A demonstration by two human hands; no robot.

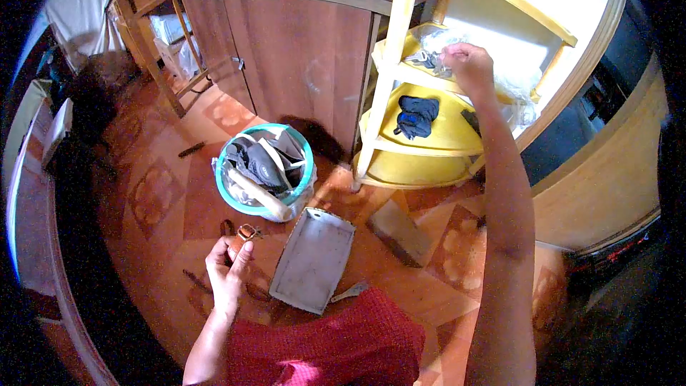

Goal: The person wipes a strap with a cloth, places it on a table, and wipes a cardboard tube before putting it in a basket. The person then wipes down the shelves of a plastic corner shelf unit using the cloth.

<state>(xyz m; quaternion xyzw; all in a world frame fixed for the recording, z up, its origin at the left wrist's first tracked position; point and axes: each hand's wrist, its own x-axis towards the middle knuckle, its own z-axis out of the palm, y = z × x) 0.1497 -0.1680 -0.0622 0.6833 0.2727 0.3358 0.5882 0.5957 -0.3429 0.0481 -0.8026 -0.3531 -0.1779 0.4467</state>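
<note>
My left hand [227,271] is closed around a small brown strap [241,240] with what looks like a metal buckle at its top. It is held above the floor, left of a shallow grey tray [313,260]. My right hand [468,66] reaches out to the yellow corner shelf [446,121], its fingers pinched together. Whatever they hold, if anything, is too small to make out. Beside those fingers are clear plastic bags [433,37] and small metal items [424,60] on the shelf.
A turquoise-rimmed bucket [309,164] full of mixed items stands before a brown cabinet [300,64]. A dark blue cloth-like bundle [416,116] lies on the lower shelf. A flat brownish block [400,233] and a scraper-like tool [350,292] are on the floor.
</note>
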